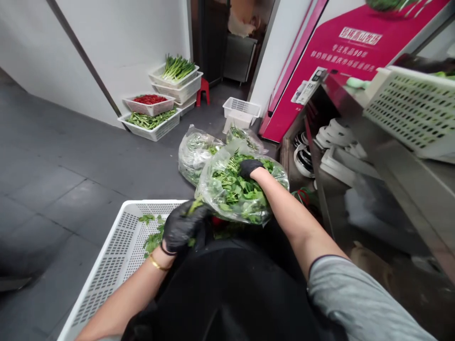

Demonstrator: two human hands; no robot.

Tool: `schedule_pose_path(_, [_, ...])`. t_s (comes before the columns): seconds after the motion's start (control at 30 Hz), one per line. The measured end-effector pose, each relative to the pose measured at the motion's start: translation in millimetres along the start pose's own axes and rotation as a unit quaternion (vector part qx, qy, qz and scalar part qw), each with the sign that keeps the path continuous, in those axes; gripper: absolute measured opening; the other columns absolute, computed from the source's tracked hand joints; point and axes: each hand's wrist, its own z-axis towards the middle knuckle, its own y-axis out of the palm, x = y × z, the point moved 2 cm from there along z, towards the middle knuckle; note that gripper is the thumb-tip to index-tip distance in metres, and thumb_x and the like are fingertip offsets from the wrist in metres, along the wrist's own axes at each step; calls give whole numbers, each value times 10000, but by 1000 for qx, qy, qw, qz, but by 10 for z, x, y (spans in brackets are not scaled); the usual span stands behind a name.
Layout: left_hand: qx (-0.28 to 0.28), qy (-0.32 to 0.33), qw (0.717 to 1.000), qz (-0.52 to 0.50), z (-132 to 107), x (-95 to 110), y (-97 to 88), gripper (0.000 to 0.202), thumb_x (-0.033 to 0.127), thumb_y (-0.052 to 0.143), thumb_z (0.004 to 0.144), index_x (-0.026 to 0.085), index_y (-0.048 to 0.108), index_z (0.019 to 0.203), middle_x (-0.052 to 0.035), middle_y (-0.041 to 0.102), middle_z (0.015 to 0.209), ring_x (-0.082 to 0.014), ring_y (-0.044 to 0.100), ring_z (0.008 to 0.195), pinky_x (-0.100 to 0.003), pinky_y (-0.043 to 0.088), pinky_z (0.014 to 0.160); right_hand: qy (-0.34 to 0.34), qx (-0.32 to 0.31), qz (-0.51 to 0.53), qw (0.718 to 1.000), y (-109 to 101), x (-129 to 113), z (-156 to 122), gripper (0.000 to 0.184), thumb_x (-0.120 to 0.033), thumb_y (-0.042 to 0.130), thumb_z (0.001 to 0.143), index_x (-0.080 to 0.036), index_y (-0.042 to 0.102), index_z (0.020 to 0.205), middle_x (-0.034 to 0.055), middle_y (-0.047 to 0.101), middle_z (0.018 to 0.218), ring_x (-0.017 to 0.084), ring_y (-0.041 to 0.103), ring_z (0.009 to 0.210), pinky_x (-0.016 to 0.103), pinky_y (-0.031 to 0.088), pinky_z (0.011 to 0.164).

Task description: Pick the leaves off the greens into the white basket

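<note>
A clear plastic bag of leafy greens (pixel 231 192) rests on my lap. My left hand (pixel 183 227), in a black glove, is closed round the bag's near left edge and a sprig of greens. My right hand (pixel 249 167), also in a black glove, reaches into the open top of the bag, its fingers buried among the leaves. Below the left hand stands a white perforated crate (pixel 113 255) with a few loose green leaves (pixel 152 237) in it.
Two more bags of greens (pixel 194 154) lie on the grey floor ahead. White baskets (pixel 151 118) of green beans, red chillies and scallions stand by the far wall, with a red stool (pixel 203 90). A steel counter (pixel 359 128) with dishes and a white crate (pixel 412 109) is on my right.
</note>
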Motion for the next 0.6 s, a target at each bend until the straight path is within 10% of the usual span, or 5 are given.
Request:
schedule_pose_path(0.17, [-330,191,920,91,-63,222,478,602,352,818,617,201,660,1178,-102,682,1156,-257,632,1065,-380,494,960,-33,75,54,995,-179,233,-210,418,-320,579,805,-172,648,1190,130,670,1175,227,638,1037,266,468,835])
schedule_pose_path(0.33, [-178,289,924,177,33,352,398,282,272,608,861,217,681,1128,-96,693,1097,-204,644,1023,-333,506,926,-119,168,102,973,-302,261,-619,317,-287,553,821,-185,663,1101,85,699,1083,207,642,961,244,437,760])
schedule_pose_path(0.47, [-115,422,811,389,248,528,616,376,243,531,892,247,604,1261,-105,610,1283,-253,498,1265,-431,350,1094,-198,159,38,966,-233,-41,-810,286,-218,548,817,-145,665,1067,134,708,1007,248,644,938,294,423,774])
schedule_pose_path(0.6, [-115,350,744,557,679,491,852,401,170,435,892,123,583,1261,-203,648,1163,-315,540,1208,-519,323,1068,-261,156,11,953,-191,-188,-813,264,-161,525,830,-101,675,1039,163,705,984,258,646,951,324,424,824])
